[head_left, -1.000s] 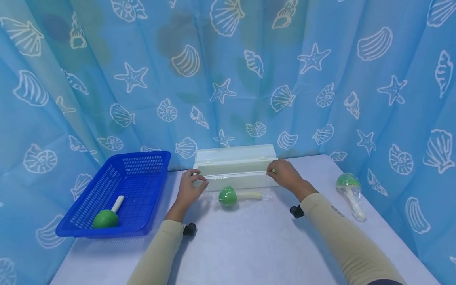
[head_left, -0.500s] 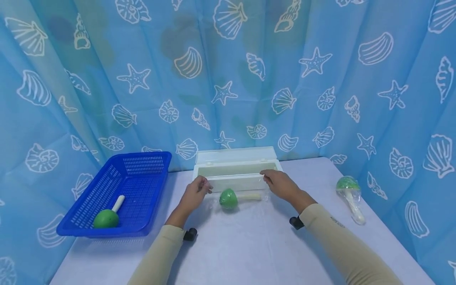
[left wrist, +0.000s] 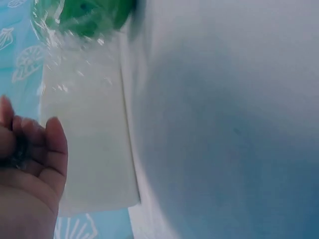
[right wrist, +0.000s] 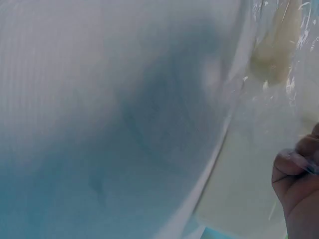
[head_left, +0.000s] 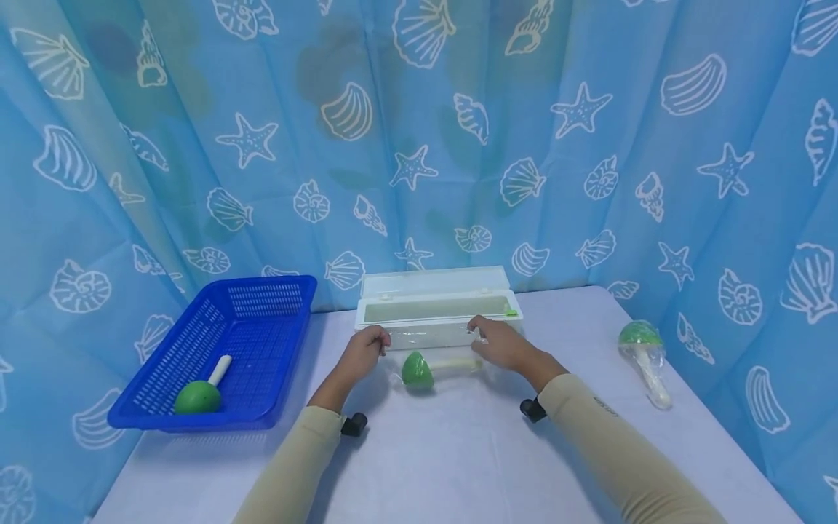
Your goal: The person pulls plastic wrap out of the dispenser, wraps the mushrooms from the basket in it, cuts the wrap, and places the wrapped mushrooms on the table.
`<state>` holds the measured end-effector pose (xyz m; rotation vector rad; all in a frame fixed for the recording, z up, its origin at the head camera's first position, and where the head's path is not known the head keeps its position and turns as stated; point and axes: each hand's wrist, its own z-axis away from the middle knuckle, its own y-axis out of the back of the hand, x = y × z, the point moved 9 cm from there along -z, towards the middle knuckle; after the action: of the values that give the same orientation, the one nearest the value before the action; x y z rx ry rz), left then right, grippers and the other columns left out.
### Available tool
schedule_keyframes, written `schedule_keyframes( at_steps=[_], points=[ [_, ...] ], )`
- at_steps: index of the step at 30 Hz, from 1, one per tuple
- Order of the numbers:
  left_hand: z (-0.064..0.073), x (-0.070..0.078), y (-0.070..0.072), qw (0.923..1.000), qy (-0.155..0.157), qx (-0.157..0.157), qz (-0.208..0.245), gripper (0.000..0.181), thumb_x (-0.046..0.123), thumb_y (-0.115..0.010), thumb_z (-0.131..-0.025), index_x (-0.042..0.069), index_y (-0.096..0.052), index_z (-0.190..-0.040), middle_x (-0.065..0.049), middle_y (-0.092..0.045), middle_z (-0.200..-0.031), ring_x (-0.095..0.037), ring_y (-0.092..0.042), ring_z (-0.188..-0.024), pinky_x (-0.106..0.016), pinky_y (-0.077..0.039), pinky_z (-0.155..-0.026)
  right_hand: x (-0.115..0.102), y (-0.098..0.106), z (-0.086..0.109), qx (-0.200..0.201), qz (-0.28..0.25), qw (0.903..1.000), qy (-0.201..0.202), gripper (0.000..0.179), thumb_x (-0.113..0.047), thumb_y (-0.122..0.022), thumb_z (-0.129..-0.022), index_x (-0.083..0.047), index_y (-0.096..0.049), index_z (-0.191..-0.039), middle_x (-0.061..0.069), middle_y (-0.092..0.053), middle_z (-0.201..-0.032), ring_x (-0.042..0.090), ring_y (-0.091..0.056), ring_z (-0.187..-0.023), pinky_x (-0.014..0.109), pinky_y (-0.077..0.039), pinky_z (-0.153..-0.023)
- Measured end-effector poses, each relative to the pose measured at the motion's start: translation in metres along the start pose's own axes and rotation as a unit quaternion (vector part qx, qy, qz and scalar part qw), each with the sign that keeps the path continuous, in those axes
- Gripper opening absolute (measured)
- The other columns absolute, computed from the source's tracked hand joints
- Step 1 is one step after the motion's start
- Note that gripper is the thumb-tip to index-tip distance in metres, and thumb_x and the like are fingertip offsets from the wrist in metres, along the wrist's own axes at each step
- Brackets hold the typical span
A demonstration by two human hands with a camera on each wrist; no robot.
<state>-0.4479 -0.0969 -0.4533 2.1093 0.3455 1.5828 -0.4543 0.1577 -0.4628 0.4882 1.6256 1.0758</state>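
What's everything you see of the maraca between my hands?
The maraca has a green rounded head and a pale, straight handle. It is sideways between left hand and right hand, handle rightward, before an open white box. Wrinkled clear film covers it; neither hand touches it. Whether it rests on the tablecloth is unclear.

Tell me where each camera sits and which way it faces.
Head: worn there, facing forward and down at the open white box; sleeved forearms, left fingers, right fingers show.
Left wrist: worn there, facing tablecloth and wrapped green top; left fingers at left edge.
Right wrist: worn there, facing tablecloth and wrapped pale handle; right fingers at right edge.
Both wrist views share the white box.
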Motion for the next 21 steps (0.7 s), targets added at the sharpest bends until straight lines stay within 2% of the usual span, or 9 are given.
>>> schedule_keyframes(
  at_steps=[3, 5, 7, 9, 11, 13, 15, 18, 21],
  points=[
    [0.002, 0.000, -0.003, 0.9998, 0.016, -0.007, 0.001, 0.019, -0.002, -0.045, -0.091, 0.004, -0.062, -0.094, -0.010, -0.058, -0.090, -0.022, -0.053, -0.084, -0.038, -0.045, -0.075, 0.003, -0.006, 0.000, -0.012, 0.021, 0.9996, -0.013, 0.050, -0.045, -0.076, -0.081, -0.016, -0.056, -0.116, 0.008, -0.060, -0.119, 0.027, -0.055, -0.110, 0.046, -0.045, -0.092],
    [0.002, 0.002, -0.006, 0.9996, 0.022, -0.012, -0.008, 0.010, 0.007, -0.056, -0.092, 0.004, -0.062, -0.100, -0.010, -0.058, -0.098, -0.025, -0.054, -0.093, -0.042, -0.045, -0.084, 0.004, -0.005, -0.001, -0.011, 0.033, 0.9993, -0.011, 0.051, -0.044, -0.083, -0.073, -0.015, -0.060, -0.108, 0.005, -0.062, -0.112, 0.025, -0.056, -0.105, 0.044, -0.045, -0.090],
    [0.001, 0.003, -0.010, 0.9992, 0.025, -0.019, -0.026, 0.024, 0.016, -0.069, -0.087, 0.004, -0.060, -0.105, -0.009, -0.056, -0.104, -0.027, -0.054, -0.102, -0.045, -0.044, -0.092, 0.006, -0.004, -0.002, -0.004, 0.046, 0.9989, -0.008, 0.044, -0.040, -0.084, -0.073, -0.014, -0.063, -0.102, 0.000, -0.063, -0.103, 0.021, -0.056, -0.097, 0.042, -0.046, -0.087],
    [0.000, 0.004, -0.015, 0.9984, 0.026, -0.025, -0.044, 0.046, 0.023, -0.083, -0.076, 0.005, -0.057, -0.109, -0.007, -0.054, -0.107, -0.029, -0.053, -0.108, -0.046, -0.042, -0.097, 0.007, -0.003, -0.003, 0.001, 0.054, 0.9985, -0.006, 0.035, -0.037, -0.083, -0.075, -0.014, -0.067, -0.097, -0.004, -0.065, -0.096, 0.017, -0.057, -0.089, 0.038, -0.048, -0.082],
    [0.000, 0.004, -0.020, 0.9979, 0.036, -0.031, -0.045, 0.061, 0.027, -0.090, -0.066, 0.006, -0.054, -0.111, -0.005, -0.053, -0.109, -0.029, -0.052, -0.110, -0.046, -0.041, -0.098, 0.008, -0.006, -0.005, -0.007, 0.052, 0.9986, -0.006, 0.029, -0.036, -0.083, -0.076, -0.015, -0.071, -0.093, -0.006, -0.066, -0.090, 0.014, -0.058, -0.083, 0.035, -0.049, -0.078],
    [0.001, 0.002, -0.023, 0.9978, 0.045, -0.032, -0.036, 0.068, 0.025, -0.092, -0.061, 0.006, -0.052, -0.112, -0.004, -0.052, -0.109, -0.029, -0.052, -0.110, -0.046, -0.042, -0.098, 0.008, -0.011, -0.006, -0.021, 0.046, 0.9987, -0.006, 0.024, -0.036, -0.083, -0.076, -0.017, -0.073, -0.088, -0.008, -0.066, -0.085, 0.012, -0.057, -0.078, 0.033, -0.049, -0.074],
    [0.002, 0.001, -0.026, 0.9978, 0.050, -0.035, -0.025, 0.070, 0.022, -0.093, -0.061, 0.005, -0.050, -0.114, -0.005, -0.053, -0.110, -0.027, -0.054, -0.107, -0.043, -0.045, -0.094, 0.008, -0.015, -0.006, -0.035, 0.044, 0.9984, -0.011, 0.021, -0.035, -0.084, -0.075, -0.018, -0.073, -0.083, -0.008, -0.065, -0.079, 0.012, -0.056, -0.074, 0.033, -0.049, -0.071],
    [0.003, -0.001, -0.028, 0.9979, 0.056, -0.034, 0.001, 0.066, 0.016, -0.089, -0.068, 0.003, -0.047, -0.117, -0.008, -0.053, -0.112, -0.025, -0.059, -0.105, -0.038, -0.051, -0.088, 0.008, -0.019, -0.007, -0.041, 0.047, 0.9979, -0.015, 0.019, -0.032, -0.084, -0.075, -0.020, -0.070, -0.079, -0.009, -0.063, -0.076, 0.013, -0.054, -0.074, 0.033, -0.048, -0.071],
    [0.002, 0.002, -0.029, 0.9983, 0.043, -0.027, 0.028, 0.057, 0.008, -0.083, -0.075, 0.001, -0.046, -0.118, -0.011, -0.052, -0.115, -0.024, -0.062, -0.102, -0.033, -0.054, -0.080, 0.008, -0.020, -0.008, -0.036, 0.059, 0.9975, -0.011, 0.016, -0.030, -0.081, -0.079, -0.020, -0.068, -0.079, -0.009, -0.061, -0.077, 0.013, -0.053, -0.074, 0.032, -0.047, -0.072]
  ],
)
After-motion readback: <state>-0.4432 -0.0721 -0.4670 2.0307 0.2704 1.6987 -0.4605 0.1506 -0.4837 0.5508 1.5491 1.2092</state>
